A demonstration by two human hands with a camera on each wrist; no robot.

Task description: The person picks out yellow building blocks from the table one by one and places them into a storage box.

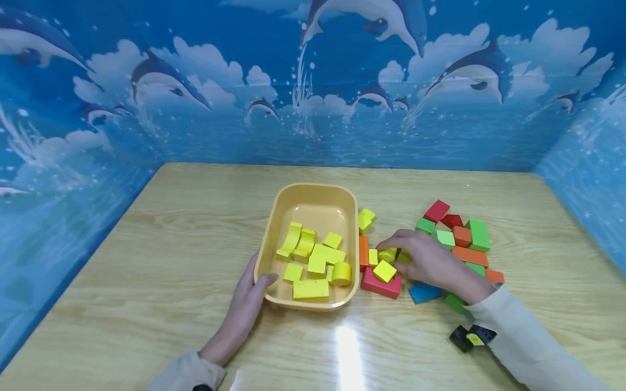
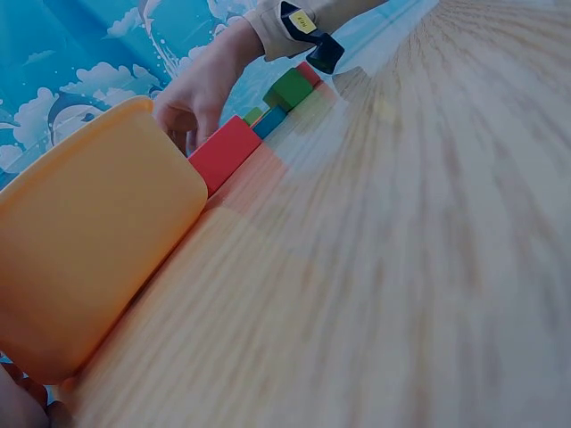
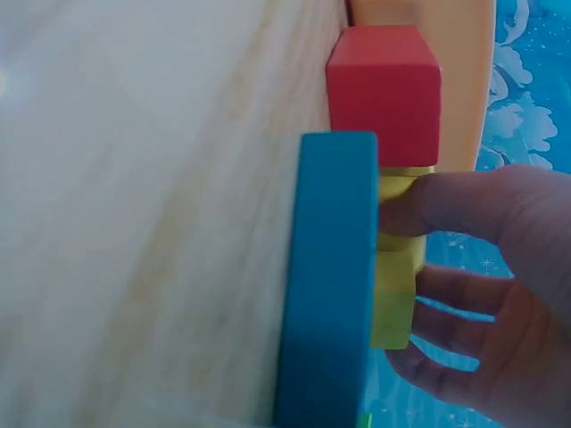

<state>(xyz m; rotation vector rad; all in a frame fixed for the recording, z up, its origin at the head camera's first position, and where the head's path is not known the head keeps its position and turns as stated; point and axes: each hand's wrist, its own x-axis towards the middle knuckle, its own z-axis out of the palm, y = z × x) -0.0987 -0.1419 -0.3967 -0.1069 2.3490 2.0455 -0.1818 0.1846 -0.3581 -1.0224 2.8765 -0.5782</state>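
A light-orange plastic tray [image 1: 315, 186] stands on the table with several yellow blocks [image 1: 310, 289] inside. My left hand [image 1: 246, 297] grips its near left corner, thumb over the rim and fingers along the outer wall. To the right of the tray my right hand [image 1: 432, 262] reaches down into a group of blocks. Its thumb and fingers close around a rounded yellow block [image 1: 388, 254], partly hidden by the fingers. A yellow cube [image 1: 385, 271] sits by the thumb, overlapping a red block [image 1: 381, 284]. In the right wrist view, the thumb [image 3: 459, 203] presses against yellow wood behind a blue block [image 3: 328, 276].
Red, green and orange blocks [image 1: 469, 256] lie scattered beyond and under the right forearm. An orange block [image 1: 364, 252] stands against the tray's right wall, with yellow blocks [image 1: 365, 220] farther back. Dolphin-printed blue panels [image 1: 342, 136] enclose the table's back and sides.
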